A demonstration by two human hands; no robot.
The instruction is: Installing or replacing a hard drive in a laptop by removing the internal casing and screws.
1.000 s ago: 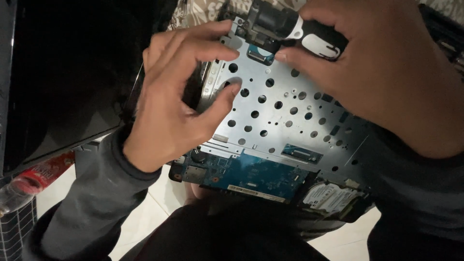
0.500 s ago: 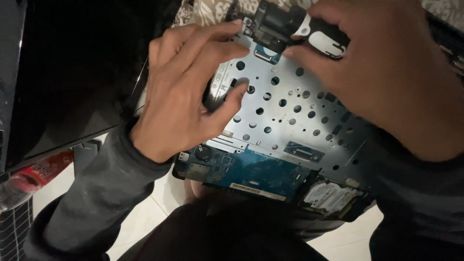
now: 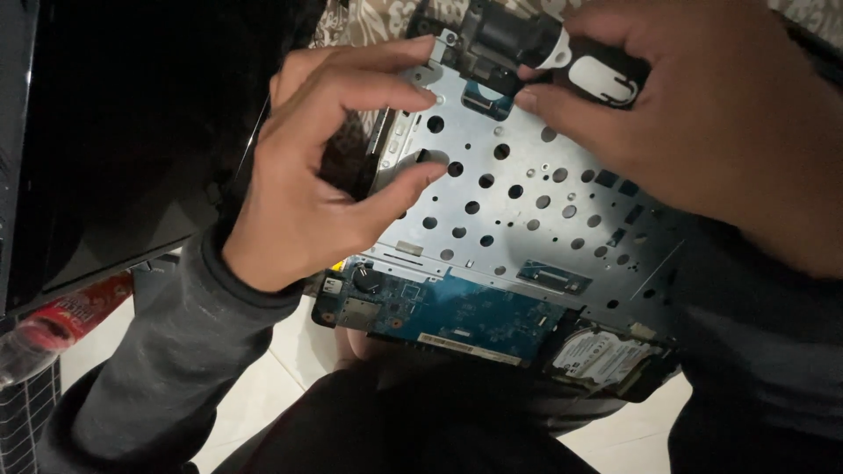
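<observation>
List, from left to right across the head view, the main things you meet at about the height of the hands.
Black glossy screen panel → left hand, fingers on the plate's edge → perforated silver metal plate → black-and-white screwdriver handle → right hand gripping it.

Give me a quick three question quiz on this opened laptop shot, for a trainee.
1. True or false: the left hand rests on the perforated metal plate.
2. What does the right hand hold? A) black-and-white handled tool B) pliers C) cloth
3. Which part lies at the near right corner, beside the blue circuit board?

Key: 1 true. 2 A, the tool. 3 the hard drive.
</observation>
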